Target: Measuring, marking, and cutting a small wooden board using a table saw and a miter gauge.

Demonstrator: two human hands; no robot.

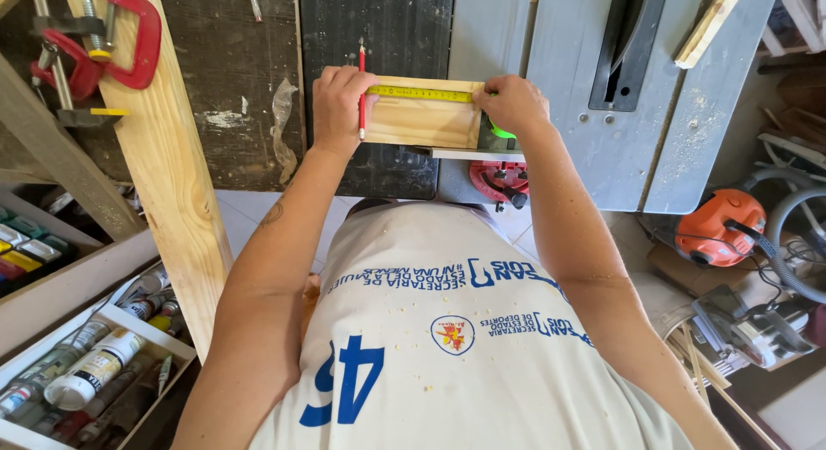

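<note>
A small pale wooden board [422,121] lies across the near edge of the dark workbench [379,37]. A yellow tape measure blade [422,94] is stretched along the board's far edge. My left hand [338,106] presses on the board's left end and holds a red pencil [361,93] upright against the tape. My right hand [514,104] grips the tape measure's green and black case [496,133] at the board's right end.
A grey table saw top [619,114] with a black blade insert stands to the right, a wood offcut [705,28] on it. A long plank [163,157] with red clamps [95,46] leans at left. Tubes fill bins [86,364] low left; an orange vacuum [718,226] sits right.
</note>
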